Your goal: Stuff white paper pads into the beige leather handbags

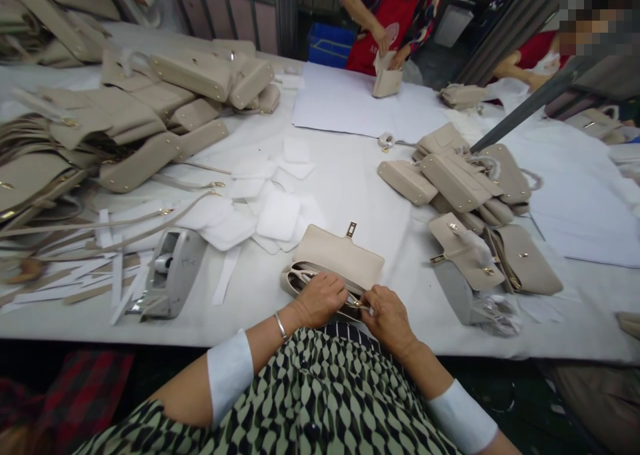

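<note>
A beige handbag [340,251] lies on the table edge against my body, its flap folded back with a gold clasp plate [351,229] at the tip. The bag's mouth gapes, showing a dark inside and a pale strip with gold metal. My left hand [320,299] is closed at the mouth, fingers curled down over the front rim; the fingertips are partly hidden. At the right end of the opening, my right hand [390,315] pinches the bag's edge, close to the small gold metal part.
Beige bags [165,101] are heaped at left, with more bags [460,168] at right. White pads [277,215], straps [190,208] and a grey tape dispenser [173,275] lie nearby. An opened bag [467,251] covers another grey dispenser [453,288]. Across the table, a person in a red apron [385,28] handles a bag.
</note>
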Motion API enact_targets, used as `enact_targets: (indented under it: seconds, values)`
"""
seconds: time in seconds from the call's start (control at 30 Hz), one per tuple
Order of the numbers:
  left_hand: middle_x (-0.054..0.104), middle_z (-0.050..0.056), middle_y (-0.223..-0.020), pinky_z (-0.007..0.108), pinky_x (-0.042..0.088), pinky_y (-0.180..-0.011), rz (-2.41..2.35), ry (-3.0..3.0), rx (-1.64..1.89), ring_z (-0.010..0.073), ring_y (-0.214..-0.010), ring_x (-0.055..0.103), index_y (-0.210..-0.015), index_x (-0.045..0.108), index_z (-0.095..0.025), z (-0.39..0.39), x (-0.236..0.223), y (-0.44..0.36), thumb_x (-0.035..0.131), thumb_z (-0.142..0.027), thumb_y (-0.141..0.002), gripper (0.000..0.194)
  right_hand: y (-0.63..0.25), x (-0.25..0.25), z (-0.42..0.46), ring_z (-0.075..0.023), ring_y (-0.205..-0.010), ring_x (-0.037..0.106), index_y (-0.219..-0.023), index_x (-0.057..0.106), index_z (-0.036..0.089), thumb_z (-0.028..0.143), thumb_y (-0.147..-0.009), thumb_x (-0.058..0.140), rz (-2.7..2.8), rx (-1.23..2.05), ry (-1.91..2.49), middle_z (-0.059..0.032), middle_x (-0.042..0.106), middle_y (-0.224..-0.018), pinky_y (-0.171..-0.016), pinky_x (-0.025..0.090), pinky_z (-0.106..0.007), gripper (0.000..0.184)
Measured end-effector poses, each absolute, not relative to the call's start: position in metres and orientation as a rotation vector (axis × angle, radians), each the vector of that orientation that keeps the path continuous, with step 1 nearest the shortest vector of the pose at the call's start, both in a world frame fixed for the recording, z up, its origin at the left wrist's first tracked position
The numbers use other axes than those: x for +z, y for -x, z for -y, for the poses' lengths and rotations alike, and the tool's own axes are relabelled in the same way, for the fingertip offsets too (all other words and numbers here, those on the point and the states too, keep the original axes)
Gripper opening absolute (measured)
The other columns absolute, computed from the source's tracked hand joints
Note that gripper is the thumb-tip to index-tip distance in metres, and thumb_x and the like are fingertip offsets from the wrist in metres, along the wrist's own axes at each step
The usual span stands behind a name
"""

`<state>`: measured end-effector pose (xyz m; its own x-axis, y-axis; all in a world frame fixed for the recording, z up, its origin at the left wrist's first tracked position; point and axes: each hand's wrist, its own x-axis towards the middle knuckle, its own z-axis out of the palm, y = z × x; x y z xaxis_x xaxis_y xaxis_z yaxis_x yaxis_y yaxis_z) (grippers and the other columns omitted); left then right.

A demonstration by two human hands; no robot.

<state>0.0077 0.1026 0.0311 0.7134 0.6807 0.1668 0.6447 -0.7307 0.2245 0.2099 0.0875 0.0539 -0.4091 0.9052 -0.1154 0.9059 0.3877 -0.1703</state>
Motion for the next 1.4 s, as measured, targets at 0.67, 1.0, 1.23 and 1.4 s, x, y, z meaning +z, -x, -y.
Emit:
enact_targets:
  seconds: [0.67, 1.0, 1.23, 1.4]
  values:
    - [0.066, 0.009, -0.067, 0.031, 0.044, -0.058, -0.946, -2.72, 0.174, 0.0226, -0.067, 0.061, -0.072, 0.062, -0.014, -0.114, 0.036, -0.018, 0.058, -0.013, -0.079, 0.009, -0.217, 0.043, -0.084, -0.0173, -0.079, 0.047, -0.078, 0.056, 0.019, 0.014, -0.076, 0.054, -2.727, -0.533, -1.76, -0.0017, 0.052, -0.078, -0.074, 0.034, -0.028, 0.006]
    - [0.067, 0.009, -0.067, 0.037, 0.045, -0.066, -0.986, -2.641, 0.143, 0.0234, -0.065, 0.061, -0.068, 0.063, -0.014, -0.119, 0.018, -0.036, 0.051, -0.014, -0.082, 0.018, -0.204, 0.055, -0.09, -0.0155, -0.076, 0.05, -0.08, 0.059, 0.02, 0.017, -0.081, 0.053, -2.444, -0.434, -1.666, -0.0027, 0.053, -0.085, -0.068, 0.036, -0.026, 0.007]
    - [0.068, 0.008, -0.065, 0.031, 0.045, -0.058, -0.87, -2.636, 0.169, 0.0224, -0.061, 0.062, -0.067, 0.065, -0.015, -0.121, -0.001, -0.026, 0.06, -0.02, -0.074, 0.01, -0.212, 0.041, -0.083, -0.0135, -0.078, 0.052, -0.088, 0.057, 0.019, 0.011, -0.079, 0.05, -2.527, -0.681, -1.675, -0.001, 0.051, -0.085, -0.07, 0.039, -0.022, 0.014]
    - [0.068, 0.009, -0.066, 0.03, 0.045, -0.062, -0.847, -2.648, 0.19, 0.0205, -0.063, 0.062, -0.067, 0.065, -0.013, -0.119, -0.003, -0.032, 0.057, -0.016, -0.077, 0.013, -0.21, 0.055, -0.083, -0.0147, -0.081, 0.054, -0.094, 0.061, 0.02, 0.015, -0.084, 0.048, -2.575, -0.67, -1.552, -0.0026, 0.055, -0.086, -0.074, 0.041, -0.023, 0.017]
